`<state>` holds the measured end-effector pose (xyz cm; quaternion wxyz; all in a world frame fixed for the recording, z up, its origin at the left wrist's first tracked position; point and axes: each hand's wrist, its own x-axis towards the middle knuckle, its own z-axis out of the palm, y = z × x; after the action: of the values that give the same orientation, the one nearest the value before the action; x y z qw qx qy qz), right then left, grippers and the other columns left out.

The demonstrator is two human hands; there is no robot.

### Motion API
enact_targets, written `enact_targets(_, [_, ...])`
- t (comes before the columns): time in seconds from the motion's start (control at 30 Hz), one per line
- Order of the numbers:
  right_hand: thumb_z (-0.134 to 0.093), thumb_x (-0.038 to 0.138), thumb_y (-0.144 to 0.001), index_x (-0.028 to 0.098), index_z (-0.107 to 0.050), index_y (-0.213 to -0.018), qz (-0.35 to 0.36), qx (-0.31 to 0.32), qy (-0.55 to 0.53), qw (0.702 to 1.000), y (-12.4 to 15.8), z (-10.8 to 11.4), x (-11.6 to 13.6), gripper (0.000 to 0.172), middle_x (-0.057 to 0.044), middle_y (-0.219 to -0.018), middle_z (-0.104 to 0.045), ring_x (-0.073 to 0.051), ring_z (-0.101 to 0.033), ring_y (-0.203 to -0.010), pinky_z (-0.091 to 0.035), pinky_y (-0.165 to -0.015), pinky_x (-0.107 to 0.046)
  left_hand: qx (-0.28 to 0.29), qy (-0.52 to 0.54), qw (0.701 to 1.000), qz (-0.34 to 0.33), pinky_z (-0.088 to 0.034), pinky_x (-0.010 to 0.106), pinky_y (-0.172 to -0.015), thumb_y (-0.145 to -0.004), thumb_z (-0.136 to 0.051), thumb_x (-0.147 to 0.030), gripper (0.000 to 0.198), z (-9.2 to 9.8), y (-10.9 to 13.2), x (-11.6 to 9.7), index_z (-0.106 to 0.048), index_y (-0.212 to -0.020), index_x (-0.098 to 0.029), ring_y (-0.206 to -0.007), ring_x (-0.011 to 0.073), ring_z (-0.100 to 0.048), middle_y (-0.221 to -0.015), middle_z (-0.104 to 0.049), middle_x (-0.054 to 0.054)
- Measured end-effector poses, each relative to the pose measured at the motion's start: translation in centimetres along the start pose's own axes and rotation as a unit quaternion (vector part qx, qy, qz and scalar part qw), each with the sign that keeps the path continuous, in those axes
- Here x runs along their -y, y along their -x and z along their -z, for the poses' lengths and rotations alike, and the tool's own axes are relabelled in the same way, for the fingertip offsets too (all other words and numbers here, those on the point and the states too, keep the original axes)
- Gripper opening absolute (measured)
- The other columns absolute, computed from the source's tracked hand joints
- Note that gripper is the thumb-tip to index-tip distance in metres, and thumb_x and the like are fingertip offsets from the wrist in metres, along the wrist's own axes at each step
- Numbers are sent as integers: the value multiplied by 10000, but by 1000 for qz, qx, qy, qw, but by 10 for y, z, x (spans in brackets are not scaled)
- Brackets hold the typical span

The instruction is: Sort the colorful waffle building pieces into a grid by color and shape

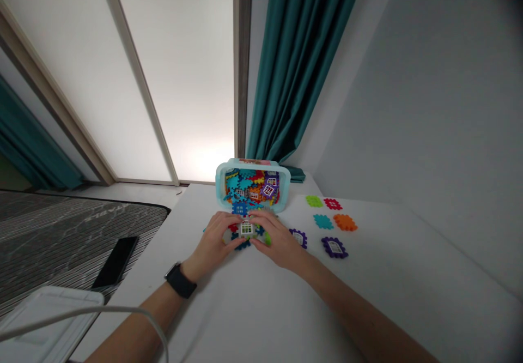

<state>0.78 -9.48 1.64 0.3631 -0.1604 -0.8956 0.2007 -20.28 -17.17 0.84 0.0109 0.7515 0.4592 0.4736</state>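
My left hand and my right hand are closed together on a small cluster of interlocking plastic tiles on the white table. A white window-pattern tile faces up between my fingertips, with blue, red and green tiles under and around it. A light-blue tub lies tipped on its side just behind my hands, full of several coloured tiles. A black watch sits on my left wrist.
Loose tiles lie to the right: green, red, teal, orange, and two purple window tiles. A black phone lies on the grey mat at left. A white box and cable sit near left.
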Motion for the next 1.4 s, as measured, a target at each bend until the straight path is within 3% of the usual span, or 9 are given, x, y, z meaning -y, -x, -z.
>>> enact_targets(0.37, [-649,199,-884,251,-516,-1265,6,-18,27,999,1,1,-5,407,-102,-1344,-617,-269,-576,-1242,-459,-1066,-508,15,-8,1000,18,-521,473,-985,-846,-750,-285,513,4,0,4,-518,-1301,-250,-1173,266,-573,-1247,-579,109])
enact_targets(0.93, [-607,168,-898,244,-494,-1276,14,-41,47,998,3,-4,0,402,-111,-1353,-596,-261,-557,-1264,-450,-1077,-507,17,13,999,32,-522,491,-996,-871,-717,-294,410,4,-1,2,-552,-1244,-247,-1175,259,-565,-1242,-552,104])
enact_targets(1.17, [-613,192,-905,251,-549,-1183,1,-64,61,996,17,9,2,292,-101,-1312,-629,-261,-584,-1216,-475,-1033,-494,22,-27,999,27,-520,479,-990,-860,-737,-324,436,-7,-3,-6,-564,-1253,-248,-1171,269,-577,-1254,-567,109])
enact_targets(1.4, [-620,208,-907,247,-568,-1174,-27,-74,80,994,44,34,-6,275,-106,-1327,-632,-264,-578,-1216,-488,-1018,-484,69,-27,997,4,-523,456,-977,-864,-732,-331,408,-30,-24,-27,-563,-1221,-231,-1142,269,-597,-1217,-613,105])
